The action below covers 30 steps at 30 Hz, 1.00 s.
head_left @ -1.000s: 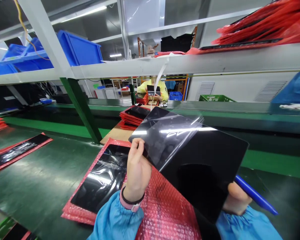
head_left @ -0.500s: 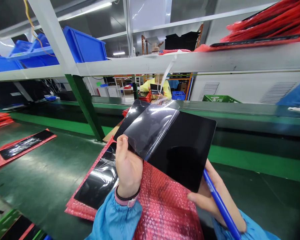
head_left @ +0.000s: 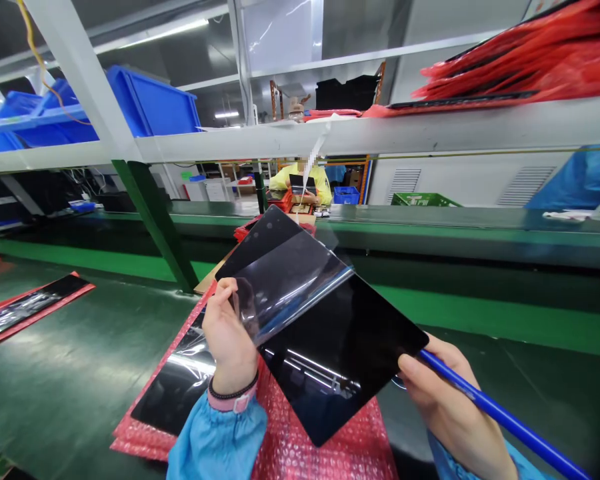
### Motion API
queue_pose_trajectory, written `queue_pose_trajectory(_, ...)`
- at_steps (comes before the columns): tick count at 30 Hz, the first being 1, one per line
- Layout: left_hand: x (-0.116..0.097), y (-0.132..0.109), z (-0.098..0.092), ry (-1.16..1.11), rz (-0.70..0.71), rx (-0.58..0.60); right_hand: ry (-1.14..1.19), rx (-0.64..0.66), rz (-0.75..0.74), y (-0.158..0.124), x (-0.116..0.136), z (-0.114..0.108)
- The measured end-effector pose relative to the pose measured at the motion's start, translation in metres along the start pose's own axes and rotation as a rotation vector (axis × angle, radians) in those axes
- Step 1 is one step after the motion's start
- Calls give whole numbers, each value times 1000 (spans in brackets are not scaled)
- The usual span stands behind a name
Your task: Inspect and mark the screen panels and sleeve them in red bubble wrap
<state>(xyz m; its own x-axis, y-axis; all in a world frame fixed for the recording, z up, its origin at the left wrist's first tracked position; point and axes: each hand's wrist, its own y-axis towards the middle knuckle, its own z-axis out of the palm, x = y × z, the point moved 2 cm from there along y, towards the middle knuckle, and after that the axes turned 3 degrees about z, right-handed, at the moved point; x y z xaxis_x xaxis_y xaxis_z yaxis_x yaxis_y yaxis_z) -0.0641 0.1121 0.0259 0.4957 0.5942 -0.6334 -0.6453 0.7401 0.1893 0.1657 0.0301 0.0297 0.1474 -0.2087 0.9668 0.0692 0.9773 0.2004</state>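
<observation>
A glossy black glass panel (head_left: 330, 360), like a tablet screen, is held tilted in front of me. Its right corner is pinched by my right hand (head_left: 455, 393), which also has a long blue stick (head_left: 495, 410) running under the fingers. My left hand (head_left: 230, 333) is closed on the edge of a clear protective film (head_left: 300, 280), folded back over the far left part of the panel. Below lie red bubble-wrap sleeves (head_left: 325, 443). Another black panel (head_left: 173, 387) with a shiny film rests on them to the left of my left wrist.
A filmed black strip on red wrap (head_left: 35, 310) lies on the green bench (head_left: 80, 373) at left. Overhead, a white shelf (head_left: 280, 141) bears blue bins (head_left: 150, 100) and stacked red sleeves (head_left: 530, 60). A green post (head_left: 153, 223) stands left; a person in yellow (head_left: 320, 183) sits beyond.
The panel has turned, its right corner lower and nearer to me, with ceiling lights now mirrored in it. My right hand has shifted right, and the blue stick slants more flatly.
</observation>
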Motion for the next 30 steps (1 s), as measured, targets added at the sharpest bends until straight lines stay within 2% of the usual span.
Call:
queue_pose_trajectory(3, -2, 1, 0, 15, 23, 30, -21, -12, 21, -4, 3, -2)
queue_pose_trajectory(8, 0, 3, -1, 47, 76, 16, 22, -84, 86, -10, -6, -12)
queue_pose_trajectory(11, -1, 4, -1, 88, 91, 32, -19, -85, 100, -13, -9, -20)
queue_pose_trajectory(15, -6, -1, 2, 132, 43, 117, -194, -99, 146, -16, -7, -26)
queue_pose_trajectory(18, -9, -9, 4, 140, -14, 240, -294, -114, 161, -16, -6, -23)
queue_pose_trajectory(21, -9, -18, 7, 90, -34, 410, -349, -140, 73, -12, -4, -17)
queue_pose_trajectory(23, -8, -23, 8, 51, -39, 486, -419, -53, -26, -7, -1, -11)
queue_pose_trajectory(26, -7, -26, 8, 48, -45, 518, -550, 139, -114, -1, -1, -3)
queue_pose_trajectory(27, -7, -26, 8, 57, -39, 520, -598, 147, -133, 0, -3, -3)
queue_pose_trajectory(30, -6, -25, 7, 84, -1, 518, -753, 55, -221, 1, -8, -4)
